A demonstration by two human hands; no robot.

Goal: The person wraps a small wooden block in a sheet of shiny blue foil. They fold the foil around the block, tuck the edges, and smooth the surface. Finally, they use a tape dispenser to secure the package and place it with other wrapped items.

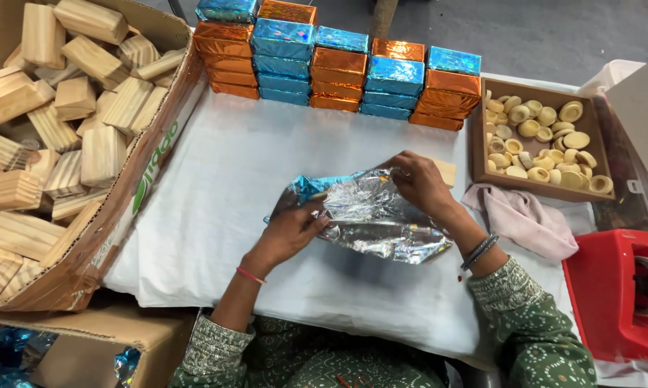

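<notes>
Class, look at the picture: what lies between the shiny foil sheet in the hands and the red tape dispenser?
In the head view, a crumpled pink cloth lies on the white table cover between the foil sheet and the red tape dispenser.

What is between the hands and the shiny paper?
Nothing visible. The left hand presses on the near left edge of the silver foil sheet, and the right hand pinches its far edge. Both touch it directly.

Beyond both hands, stacked foil-wrapped packets (338, 68) in orange and blue form a low wall. Left of the left hand (289, 231) stands a brown cardboard box (133, 194) with green lettering; another cardboard box (101, 345) sits below it, nearer the person.
</notes>
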